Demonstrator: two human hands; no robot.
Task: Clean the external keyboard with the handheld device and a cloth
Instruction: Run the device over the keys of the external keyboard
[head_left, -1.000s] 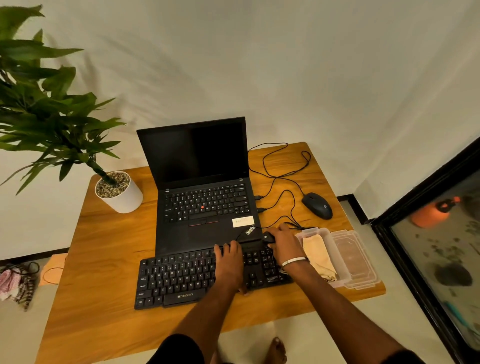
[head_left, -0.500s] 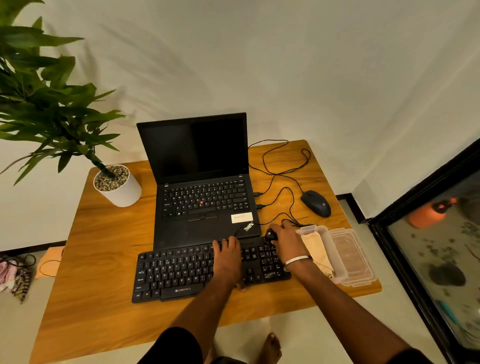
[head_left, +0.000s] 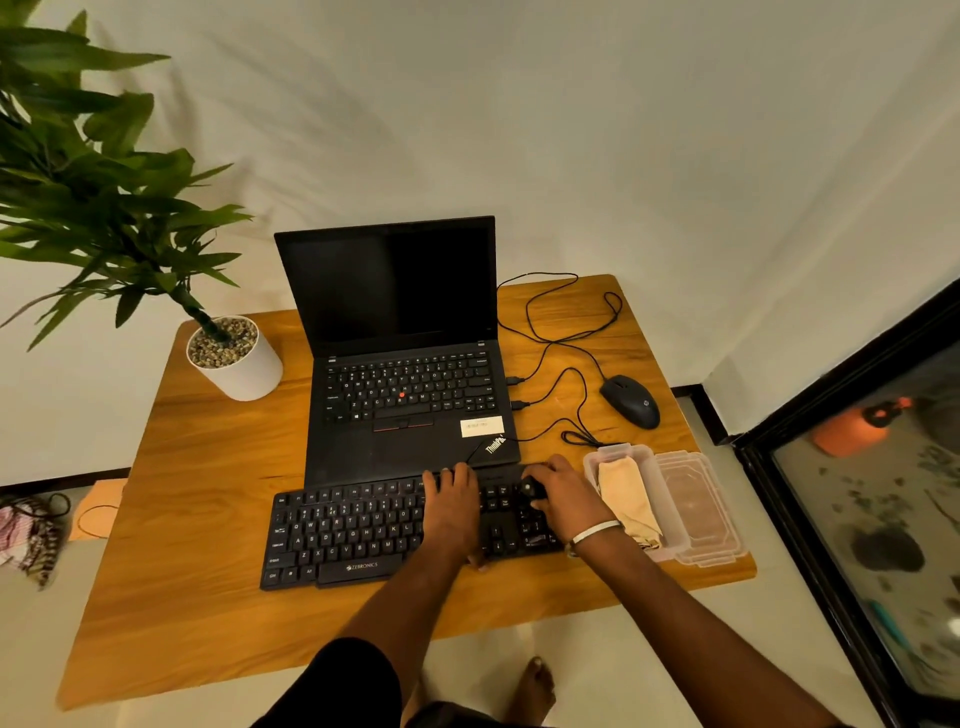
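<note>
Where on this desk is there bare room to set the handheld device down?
Bare wood lies left of the external keyboard, below the plant pot, and along the near edge of the desk. The right side is crowded: mouse, cables, container, lid.

Left hand (head_left: 453, 506) presses keyboard (head_left: 353, 535); right hand (head_left: 563, 493) grips small device (head_left: 531, 488)

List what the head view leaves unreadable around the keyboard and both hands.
- Handheld device: mostly wrapped by the right hand; shape and type unclear.
- External keyboard: keys under the left hand and its forearm are covered.
- Cloth in the clear container: its near end is hidden by the right wrist.
- Laptop sticker text: too small.
</note>
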